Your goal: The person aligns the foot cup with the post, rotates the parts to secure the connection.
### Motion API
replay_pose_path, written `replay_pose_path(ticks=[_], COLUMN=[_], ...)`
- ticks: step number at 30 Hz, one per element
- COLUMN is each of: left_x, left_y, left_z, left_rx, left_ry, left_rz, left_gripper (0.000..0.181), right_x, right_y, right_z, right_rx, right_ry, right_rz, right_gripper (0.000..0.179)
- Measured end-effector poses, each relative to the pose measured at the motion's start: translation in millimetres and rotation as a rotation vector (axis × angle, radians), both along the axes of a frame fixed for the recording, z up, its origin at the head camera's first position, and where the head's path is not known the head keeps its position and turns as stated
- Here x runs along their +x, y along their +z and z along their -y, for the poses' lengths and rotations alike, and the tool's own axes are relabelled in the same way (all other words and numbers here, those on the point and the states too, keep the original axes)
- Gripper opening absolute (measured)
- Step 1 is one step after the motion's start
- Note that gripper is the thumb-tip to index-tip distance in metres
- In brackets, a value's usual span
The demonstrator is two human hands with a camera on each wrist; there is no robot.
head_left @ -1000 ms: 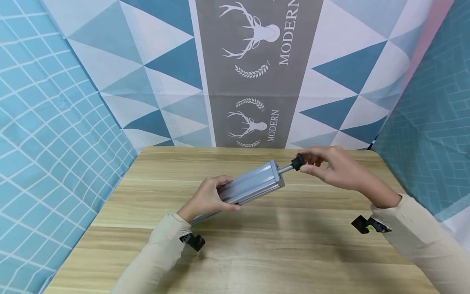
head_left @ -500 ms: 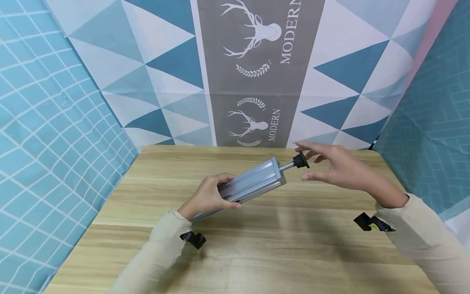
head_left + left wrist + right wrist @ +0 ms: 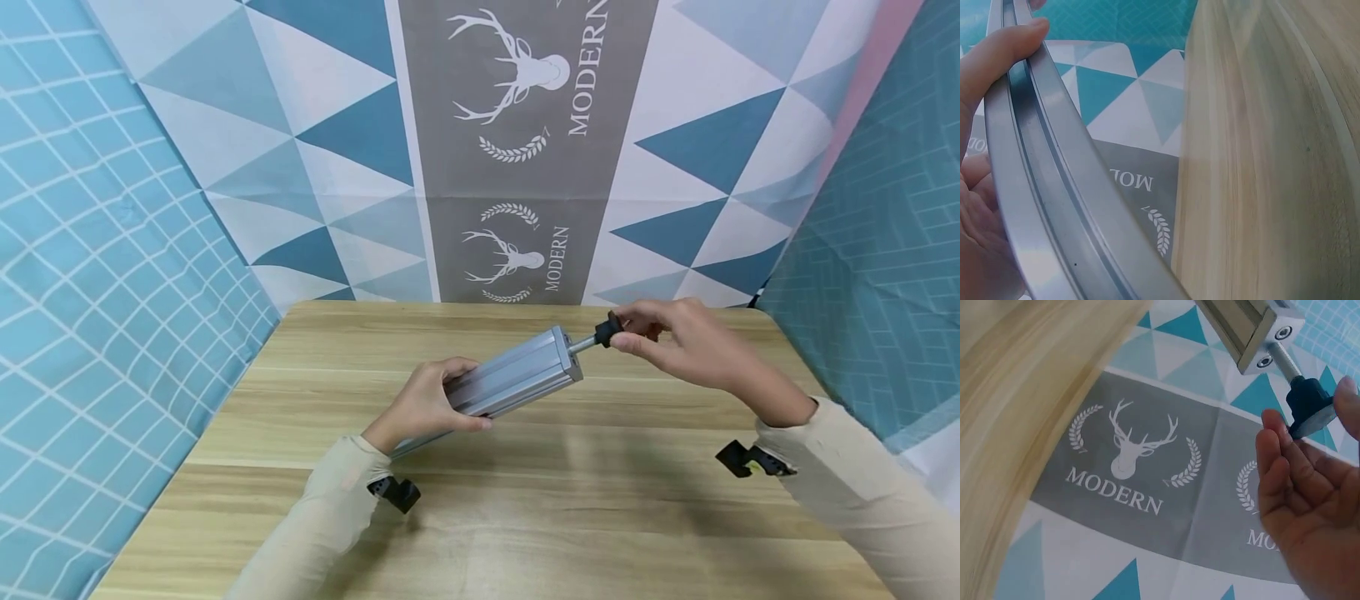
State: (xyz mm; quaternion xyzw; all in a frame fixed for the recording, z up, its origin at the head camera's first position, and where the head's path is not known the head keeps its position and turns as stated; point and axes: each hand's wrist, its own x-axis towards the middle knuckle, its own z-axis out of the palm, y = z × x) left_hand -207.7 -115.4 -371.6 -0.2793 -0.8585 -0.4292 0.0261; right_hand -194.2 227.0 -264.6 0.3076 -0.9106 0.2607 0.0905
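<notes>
My left hand (image 3: 427,404) grips a long silver aluminium profile (image 3: 517,371) from above, thumb on the near side. It is tilted, with its far right end raised over the table. A slot (image 3: 1038,125) runs along the profile in the left wrist view. From its end plate sticks out a threaded rod (image 3: 582,344), which bears a black levelling foot (image 3: 607,331). My right hand (image 3: 675,346) pinches the rim of this foot between thumb and fingers. In the right wrist view the round base of the levelling foot (image 3: 1307,406) lies between the fingertips, near two screws in the end plate.
Below both hands spreads a wood-grain table (image 3: 525,517). A patterned cloth wall (image 3: 517,167) with deer heads stands behind its back edge. Blue tiled cloth (image 3: 112,250) hangs at the left, teal cloth (image 3: 885,250) at the right.
The right fingers, around the foot a second ago, were spread off it half a second ago and now pinch it again. The left hand and the profile have stayed nearly still.
</notes>
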Motion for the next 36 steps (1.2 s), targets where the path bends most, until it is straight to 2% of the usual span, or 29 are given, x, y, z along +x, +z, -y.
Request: replay_pose_path(ticks=[2, 4, 7, 10, 13, 15, 19, 22, 24, 29, 33, 36], left_x=[-0.5, -1.4, -2.4, -2.7, -1.9, -1.8, -2.1, -2.2, -2.1, -2.3, -2.4, -2.7], left_y=[-0.3, -0.7, -0.9, -1.1, 0.2, 0.6, 0.6, 0.7, 0.8, -1.4, -3.9, -5.1], left_z=[-1.1, -2.2, -3.0, -2.2, -1.1, -0.2, 1.4, 0.7, -0.2, -1.2, -2.4, -3.3], left_rx=[0.003, 0.003, -0.002, -0.008, -0.007, -0.006, -0.008, -0.011, -0.011, -0.011, -0.009, -0.003], left_ry=[0.005, 0.013, 0.028, 0.038, 0.034, 0.032, 0.031, 0.025, 0.020, 0.011, 0.000, -0.006], left_rz=[0.001, 0.000, -0.002, 0.001, 0.010, 0.015, 0.019, 0.016, 0.011, -0.010, -0.022, -0.015], left_gripper=[0.068, 0.069, 0.069, 0.069, 0.069, 0.070, 0.071, 0.070, 0.070, 0.069, 0.068, 0.067], right_x=[0.4, 0.0, -0.8, -0.7, -0.4, -0.5, -2.4, -3.5, -3.5, -2.4, -4.8, -6.7], right_y=[-0.1, -0.1, 0.0, 1.5, 3.5, 4.8, 4.5, 3.4, 2.8, 0.2, -5.5, -9.3], right_z=[4.1, 7.8, 10.0, 7.6, 3.8, 1.4, -2.0, -2.7, -2.4, -1.9, -0.2, 1.4], right_rx=[-0.027, -0.050, -0.040, 0.003, 0.035, 0.038, 0.001, 0.001, 0.019, 0.059, -0.013, -0.066], right_ry=[-0.079, -0.152, -0.206, -0.164, -0.058, 0.022, 0.157, 0.168, 0.139, 0.065, -0.018, -0.086], right_rz=[0.049, 0.087, 0.112, 0.150, 0.173, 0.153, 0.019, -0.073, -0.091, -0.017, 0.107, 0.174], right_gripper=[0.029, 0.035, 0.041, 0.043, 0.073, 0.082, 0.072, 0.065, 0.059, 0.043, 0.027, 0.032])
